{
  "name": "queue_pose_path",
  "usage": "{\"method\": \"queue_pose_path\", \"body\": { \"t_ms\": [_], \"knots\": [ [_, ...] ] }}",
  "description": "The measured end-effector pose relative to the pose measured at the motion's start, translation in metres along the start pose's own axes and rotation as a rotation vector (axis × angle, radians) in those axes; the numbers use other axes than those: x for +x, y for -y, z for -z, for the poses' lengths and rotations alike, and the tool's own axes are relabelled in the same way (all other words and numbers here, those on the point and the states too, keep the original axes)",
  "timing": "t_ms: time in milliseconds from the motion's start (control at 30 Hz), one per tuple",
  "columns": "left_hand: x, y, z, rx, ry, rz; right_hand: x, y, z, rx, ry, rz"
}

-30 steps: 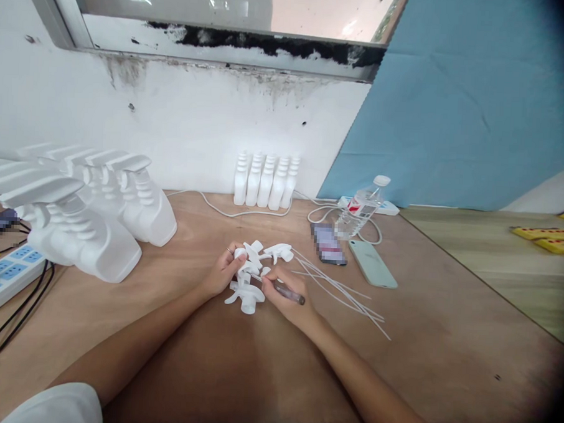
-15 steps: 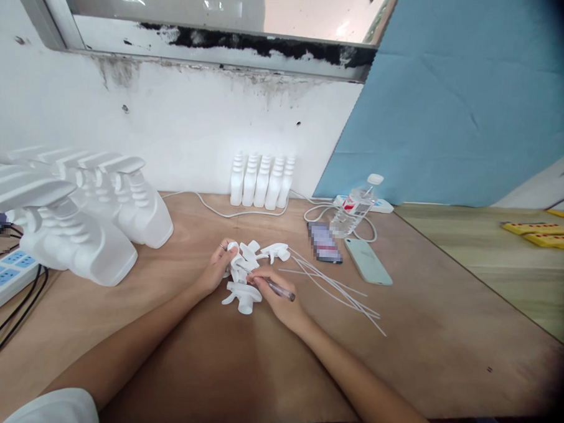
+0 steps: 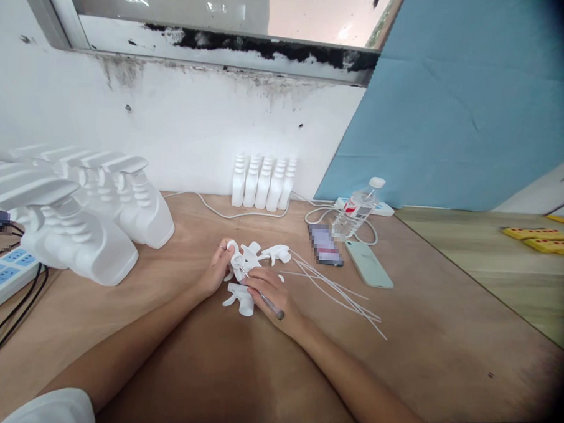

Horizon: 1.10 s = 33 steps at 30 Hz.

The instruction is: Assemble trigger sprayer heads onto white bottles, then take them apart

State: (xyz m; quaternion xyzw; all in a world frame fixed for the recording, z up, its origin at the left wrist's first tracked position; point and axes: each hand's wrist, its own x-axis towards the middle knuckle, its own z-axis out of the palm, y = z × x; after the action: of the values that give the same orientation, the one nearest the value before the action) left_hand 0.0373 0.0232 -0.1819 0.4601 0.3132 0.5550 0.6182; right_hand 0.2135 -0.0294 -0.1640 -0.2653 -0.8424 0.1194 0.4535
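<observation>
Trigger sprayer head [image 3: 236, 258] at frame centre, above loose heads on surface [image 3: 444, 343]. Left hand [image 3: 218, 270] fingers curled round it. Right hand [image 3: 273, 291] fingers pinch pen [image 3: 267, 301]. Pen axis runs lower right to upper left, tip at head.

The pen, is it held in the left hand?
No, the right hand holds the pen, while the left hand grips a white spray nozzle.

A heap of spray heads [image 3: 255, 260] lies on the table [image 3: 445, 318] between the left hand [image 3: 218, 269] and the right hand [image 3: 270, 291], which has a pen [image 3: 269, 304] in it. Thin tubes [image 3: 337, 290] lie right of the hands, two phones [image 3: 368, 263] behind those. Small bottles [image 3: 263, 182] stand behind the hands, by the wall [image 3: 196, 133] I think. Big spray bottles [image 3: 80, 227] stand far left.
</observation>
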Motion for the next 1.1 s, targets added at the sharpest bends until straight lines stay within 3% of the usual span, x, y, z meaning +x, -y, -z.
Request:
{"method": "queue_pose_path", "body": {
  "t_ms": [133,300,467,667,767,900,1000,1100],
  "knots": [
    [-0.002,-0.008,-0.003,-0.039,0.034,0.011,0.001,-0.01,0.004,-0.248,-0.042,0.153],
    [-0.002,-0.021,-0.014,-0.143,0.011,0.075,0.0,-0.015,0.005,-0.245,-0.004,0.273],
    [-0.004,-0.024,-0.021,-0.182,-0.02,0.154,-0.002,-0.015,0.005,-0.227,0.029,0.302],
    [-0.005,-0.023,-0.024,-0.113,-0.057,0.099,-0.002,-0.011,0.01,-0.194,-0.013,0.264],
    [0.002,-0.026,-0.012,-0.022,-0.108,0.033,-0.002,-0.006,0.013,-0.131,-0.042,0.237],
    [0.019,-0.027,0.021,0.211,-0.231,-0.104,-0.001,0.009,0.007,-0.009,-0.003,0.229],
    [0.029,-0.024,0.043,0.419,-0.277,-0.143,-0.003,0.027,-0.013,0.024,0.08,0.295],
    [0.033,-0.021,0.053,0.556,-0.255,-0.107,-0.002,0.046,-0.04,0.0,0.163,0.315]
  ]
}}
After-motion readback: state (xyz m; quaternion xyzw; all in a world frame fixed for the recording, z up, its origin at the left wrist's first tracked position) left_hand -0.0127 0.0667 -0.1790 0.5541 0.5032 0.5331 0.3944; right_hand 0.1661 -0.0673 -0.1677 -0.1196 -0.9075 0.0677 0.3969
